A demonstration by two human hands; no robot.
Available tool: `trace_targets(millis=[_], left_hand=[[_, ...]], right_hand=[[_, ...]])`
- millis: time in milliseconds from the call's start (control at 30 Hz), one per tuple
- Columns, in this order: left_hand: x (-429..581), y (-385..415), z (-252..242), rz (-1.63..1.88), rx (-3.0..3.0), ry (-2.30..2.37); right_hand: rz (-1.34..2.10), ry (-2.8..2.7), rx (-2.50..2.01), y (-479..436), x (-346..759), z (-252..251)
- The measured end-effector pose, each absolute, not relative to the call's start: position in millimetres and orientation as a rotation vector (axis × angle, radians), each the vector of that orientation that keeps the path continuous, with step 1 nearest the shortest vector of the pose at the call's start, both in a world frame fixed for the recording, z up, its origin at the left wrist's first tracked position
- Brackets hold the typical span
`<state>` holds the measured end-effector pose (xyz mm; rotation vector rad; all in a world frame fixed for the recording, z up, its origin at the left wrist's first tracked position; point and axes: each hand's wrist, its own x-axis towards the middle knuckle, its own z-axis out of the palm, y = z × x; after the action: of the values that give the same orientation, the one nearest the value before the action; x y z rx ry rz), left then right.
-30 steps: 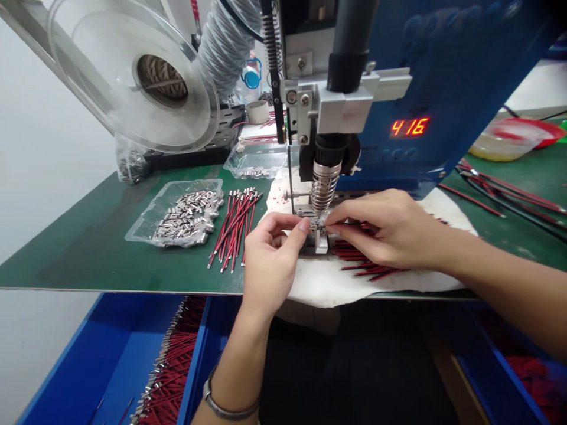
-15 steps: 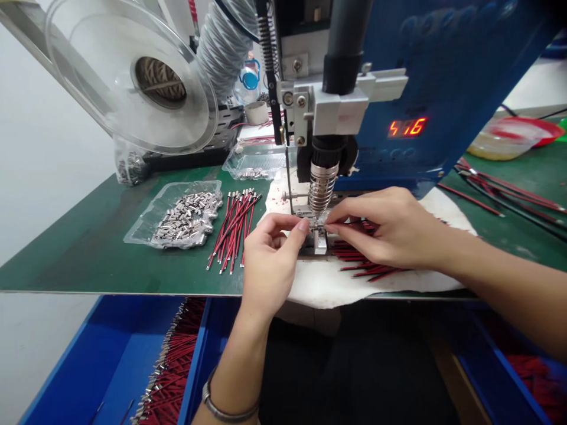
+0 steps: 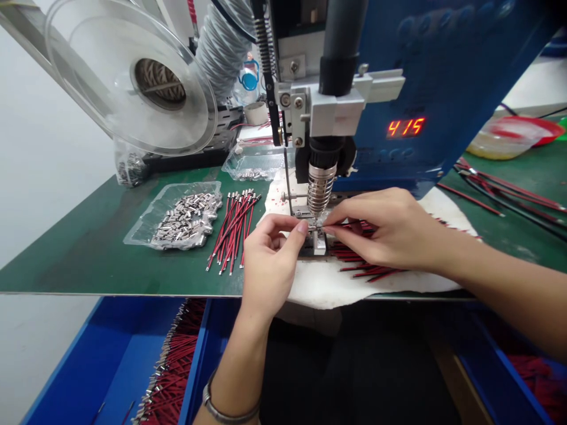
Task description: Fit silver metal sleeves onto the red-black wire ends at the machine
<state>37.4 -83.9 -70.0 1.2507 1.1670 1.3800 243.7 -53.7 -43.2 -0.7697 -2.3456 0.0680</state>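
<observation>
My left hand (image 3: 274, 251) is closed in a pinch at the machine's small metal fixture (image 3: 319, 243). Between its thumb and forefinger is what looks like a small metal connector, mostly hidden by the fingertips. From the other side, my right hand (image 3: 376, 227) pinches the end of a thin red-and-black wire, largely covered by the hand. Both sets of fingertips nearly meet under the coil-wrapped soldering tip (image 3: 321, 186), which points down at the fixture. Beneath my right hand, several red-and-black wires (image 3: 349, 255) lie on a white cloth (image 3: 328, 289).
Left of my hands are a clear tray (image 3: 142, 227) of metal connectors and a bundle of wires (image 3: 234, 227) with connectors attached. A blue machine body (image 3: 425, 71) stands behind. Blue bins (image 3: 110, 336) sit below the table edge, one with many wires. A clear spool (image 3: 97, 88) hangs upper left.
The red display's last digit has changed from 6 to 5. My right fingertips have shifted very slightly left; my left hand stays nearly still.
</observation>
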Motion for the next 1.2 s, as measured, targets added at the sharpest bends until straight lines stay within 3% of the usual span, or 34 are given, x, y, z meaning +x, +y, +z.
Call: trace_targets(millis=[1200], left_hand=[[37.8, -85.8, -68.5, 1.378, 1.281, 1.169]], right_hand=[[0.109, -2.331, -0.826, -55.7, 244.5, -41.3]])
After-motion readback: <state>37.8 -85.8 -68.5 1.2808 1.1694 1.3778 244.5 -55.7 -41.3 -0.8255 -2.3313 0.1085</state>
